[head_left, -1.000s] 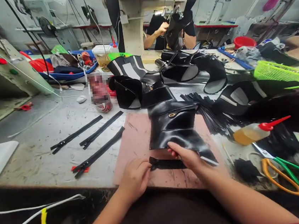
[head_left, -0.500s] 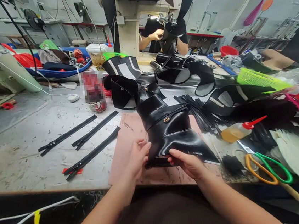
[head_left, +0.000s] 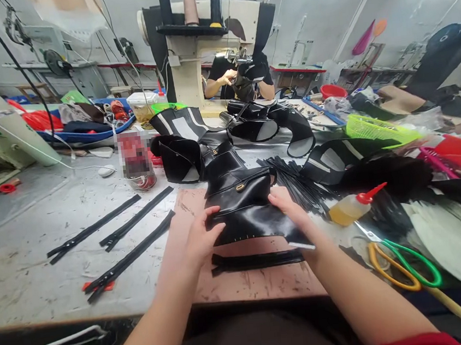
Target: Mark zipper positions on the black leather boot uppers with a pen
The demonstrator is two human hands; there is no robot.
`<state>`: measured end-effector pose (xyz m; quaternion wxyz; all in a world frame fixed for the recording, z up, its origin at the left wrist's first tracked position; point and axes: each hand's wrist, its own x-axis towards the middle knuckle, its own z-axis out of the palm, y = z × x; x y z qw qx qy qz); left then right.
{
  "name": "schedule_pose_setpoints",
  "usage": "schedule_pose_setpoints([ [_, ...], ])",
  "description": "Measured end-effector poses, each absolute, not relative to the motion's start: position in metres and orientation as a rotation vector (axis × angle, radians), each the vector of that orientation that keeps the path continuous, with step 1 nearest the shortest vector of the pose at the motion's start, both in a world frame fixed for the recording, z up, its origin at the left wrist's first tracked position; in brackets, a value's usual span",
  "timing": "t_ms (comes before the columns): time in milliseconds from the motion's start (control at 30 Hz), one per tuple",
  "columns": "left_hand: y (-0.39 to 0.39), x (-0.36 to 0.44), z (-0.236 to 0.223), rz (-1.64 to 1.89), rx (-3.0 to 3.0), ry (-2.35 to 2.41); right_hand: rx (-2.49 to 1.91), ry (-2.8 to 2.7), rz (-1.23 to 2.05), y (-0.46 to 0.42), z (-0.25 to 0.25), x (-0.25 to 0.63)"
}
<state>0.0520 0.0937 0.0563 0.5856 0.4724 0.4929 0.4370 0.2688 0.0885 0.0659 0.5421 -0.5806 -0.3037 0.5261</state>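
Note:
A glossy black leather boot upper (head_left: 240, 223) with a small gold buckle lies before me, its near edge marked with short pale ticks. My right hand (head_left: 294, 212) grips its right edge, thumb on top and the other fingers hidden. At its left edge rests my left hand (head_left: 202, 233), open, thumb and forefinger spread apart and touching the leather. A black zipper (head_left: 258, 259) lies crosswise between the upper and the table's front edge. Beneath them is a pinkish work board (head_left: 185, 215). To the left lie more black zippers (head_left: 130, 254), side by side.
Scissors (head_left: 404, 261) with orange and green handles and a glue bottle (head_left: 347, 209) lie at right, near black strips (head_left: 293, 179). More boot pieces (head_left: 254, 126) lie behind. A blurred jar (head_left: 140, 179) stands at left. Beyond, a person works at a sewing machine (head_left: 186, 62).
The upper has shifted away from me, uncovering the zipper in front of it. My right hand has moved from its near edge to its right side. My left fingers have spread. The view has tilted up.

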Motion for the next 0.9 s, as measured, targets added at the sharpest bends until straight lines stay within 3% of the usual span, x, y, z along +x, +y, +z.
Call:
schedule_pose_setpoints([
  [267,0.128,0.062,0.058,1.111,1.312,1.22,-1.174,-0.657,1.289,0.103,0.079,0.269],
  [467,0.138,0.083,0.056,1.213,1.131,1.162,-1.325,-0.877,0.528,0.062,0.086,0.274],
  [567,0.132,0.098,0.068,1.216,1.017,1.083,-1.335,-1.019,1.095,0.044,0.077,0.251],
  [667,0.121,0.107,0.079,1.172,0.923,1.006,-1.074,-0.634,1.54,0.049,0.06,0.228],
  [767,0.109,0.107,0.084,1.127,0.852,0.954,-0.906,-0.355,1.455,0.061,0.048,0.212],
  [900,0.096,0.088,0.076,1.061,0.821,0.93,-1.165,-0.637,1.306,0.059,0.046,0.203],
])
